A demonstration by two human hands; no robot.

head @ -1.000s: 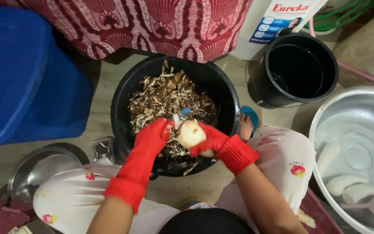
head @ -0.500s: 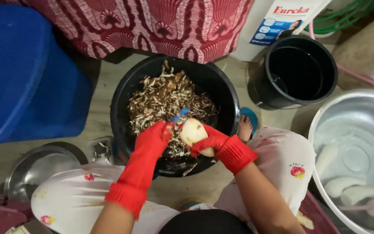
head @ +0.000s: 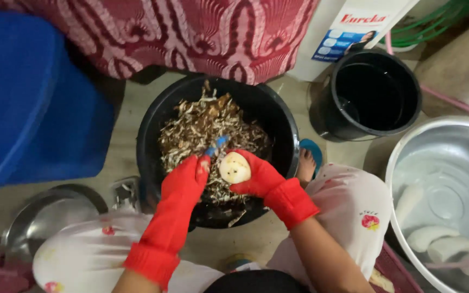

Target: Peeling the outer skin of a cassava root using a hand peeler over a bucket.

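Both my hands wear red rubber gloves and meet over a black tub [head: 286, 127] full of brown and pale peelings [head: 202, 127]. My right hand [head: 259, 173] grips a pale, round peeled root piece [head: 235, 167], cut end facing up. My left hand [head: 187, 182] holds a blue-handled peeler [head: 217, 145] against the left side of that piece. My knees in white patterned cloth flank the tub.
A large steel basin [head: 451, 157] at the right holds several peeled white pieces [head: 427, 237] in water. A black bucket [head: 373, 95] stands behind it, a blue container [head: 28, 103] at the left, a steel bowl [head: 44, 217] at lower left, red patterned cloth [head: 202, 32] at the back.
The hands and the pale piece have stayed over the tub; the piece has turned slightly in my right hand, and the peeler has shifted a little along it.
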